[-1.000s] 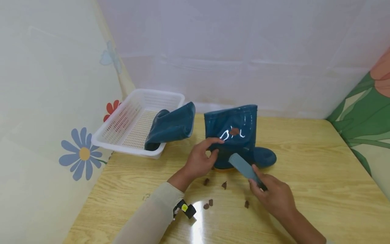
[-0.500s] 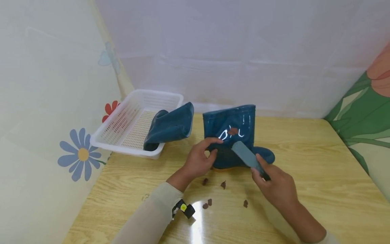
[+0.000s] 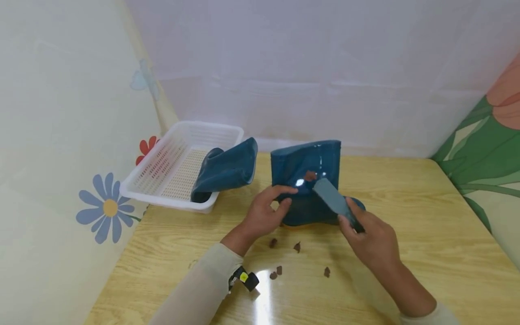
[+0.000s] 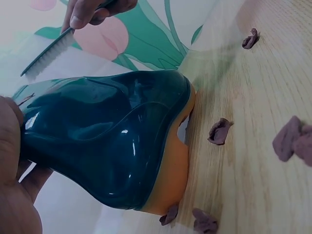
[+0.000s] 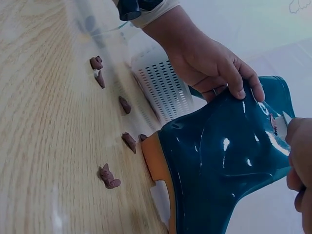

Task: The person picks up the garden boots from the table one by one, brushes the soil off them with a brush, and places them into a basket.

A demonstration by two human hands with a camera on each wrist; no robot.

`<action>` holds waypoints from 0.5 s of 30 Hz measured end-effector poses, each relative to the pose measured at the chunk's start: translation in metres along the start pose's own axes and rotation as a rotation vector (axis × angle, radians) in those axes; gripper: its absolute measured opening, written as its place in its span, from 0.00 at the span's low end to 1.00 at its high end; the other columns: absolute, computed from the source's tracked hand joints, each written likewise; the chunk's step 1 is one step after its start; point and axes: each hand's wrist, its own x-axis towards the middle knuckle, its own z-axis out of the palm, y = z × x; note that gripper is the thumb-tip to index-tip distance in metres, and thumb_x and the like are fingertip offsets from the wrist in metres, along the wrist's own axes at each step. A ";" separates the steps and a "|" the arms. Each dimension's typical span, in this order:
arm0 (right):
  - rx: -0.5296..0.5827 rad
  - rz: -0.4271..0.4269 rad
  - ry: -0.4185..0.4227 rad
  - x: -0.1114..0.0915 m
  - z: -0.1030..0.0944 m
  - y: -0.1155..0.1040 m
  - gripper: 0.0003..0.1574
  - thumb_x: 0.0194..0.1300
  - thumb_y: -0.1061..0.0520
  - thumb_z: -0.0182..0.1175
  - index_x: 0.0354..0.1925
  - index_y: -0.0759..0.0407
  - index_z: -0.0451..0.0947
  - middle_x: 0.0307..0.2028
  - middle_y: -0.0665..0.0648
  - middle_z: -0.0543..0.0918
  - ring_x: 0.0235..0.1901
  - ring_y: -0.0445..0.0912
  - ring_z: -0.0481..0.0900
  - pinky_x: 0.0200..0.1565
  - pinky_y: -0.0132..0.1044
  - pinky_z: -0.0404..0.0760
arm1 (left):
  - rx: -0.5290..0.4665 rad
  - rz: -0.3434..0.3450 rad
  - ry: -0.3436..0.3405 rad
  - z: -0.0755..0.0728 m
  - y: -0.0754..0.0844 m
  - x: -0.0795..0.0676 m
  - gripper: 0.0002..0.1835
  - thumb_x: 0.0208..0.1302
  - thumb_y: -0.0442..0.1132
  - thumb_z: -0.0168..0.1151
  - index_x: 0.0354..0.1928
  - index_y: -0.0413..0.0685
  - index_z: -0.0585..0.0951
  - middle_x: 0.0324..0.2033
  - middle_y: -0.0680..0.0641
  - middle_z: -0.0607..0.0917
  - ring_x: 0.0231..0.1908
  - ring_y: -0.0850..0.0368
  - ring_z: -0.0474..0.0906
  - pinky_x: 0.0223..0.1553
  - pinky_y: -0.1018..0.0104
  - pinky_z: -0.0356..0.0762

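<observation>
A teal rubber boot (image 3: 308, 210) with an orange sole stands upright on the wooden table, its toe to the right. At the left side of its shaft, my left hand (image 3: 264, 212) grips the rubber between thumb and fingers. My right hand (image 3: 374, 243) holds a brush (image 3: 334, 197) by its handle; white bristles (image 4: 48, 57) show in the left wrist view. The brush head is at the shaft, just below and right of a brown clump (image 3: 310, 175) stuck there. In the right wrist view the bristles look close to that clump; contact is unclear.
Several brown crumbs (image 3: 297, 247) lie on the table (image 3: 426, 225) in front of the boot. A white plastic basket (image 3: 162, 200) stands at the back left, with a second teal boot (image 3: 227, 168) leaning over its rim. A pale wall covering rises behind.
My right hand has moved the brush up and slightly right, from the lower shaft to just beside the brown clump. The shaft's surface looks more bent inward. My left hand stays put.
</observation>
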 end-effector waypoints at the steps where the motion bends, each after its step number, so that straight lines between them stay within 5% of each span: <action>1: 0.002 -0.006 0.007 0.000 0.000 0.000 0.33 0.55 0.61 0.73 0.60 0.68 0.81 0.26 0.63 0.84 0.19 0.45 0.73 0.19 0.40 0.73 | 0.008 0.003 0.001 0.000 0.000 0.000 0.17 0.73 0.31 0.60 0.60 0.50 0.82 0.51 0.49 0.83 0.41 0.55 0.76 0.42 0.58 0.79; 9: 0.024 -0.063 0.068 0.008 -0.001 0.002 0.30 0.66 0.51 0.64 0.60 0.69 0.81 0.29 0.67 0.85 0.22 0.52 0.80 0.20 0.48 0.77 | 0.044 0.002 0.009 0.002 0.002 0.002 0.21 0.72 0.29 0.59 0.63 0.51 0.81 0.51 0.45 0.84 0.37 0.58 0.75 0.36 0.48 0.80; 15: 0.039 -0.078 0.096 0.020 -0.002 -0.001 0.30 0.67 0.52 0.65 0.62 0.67 0.80 0.33 0.69 0.86 0.24 0.55 0.82 0.21 0.50 0.78 | 0.094 -0.002 0.024 0.004 0.003 0.002 0.21 0.72 0.29 0.58 0.63 0.52 0.81 0.41 0.49 0.82 0.31 0.60 0.72 0.32 0.54 0.78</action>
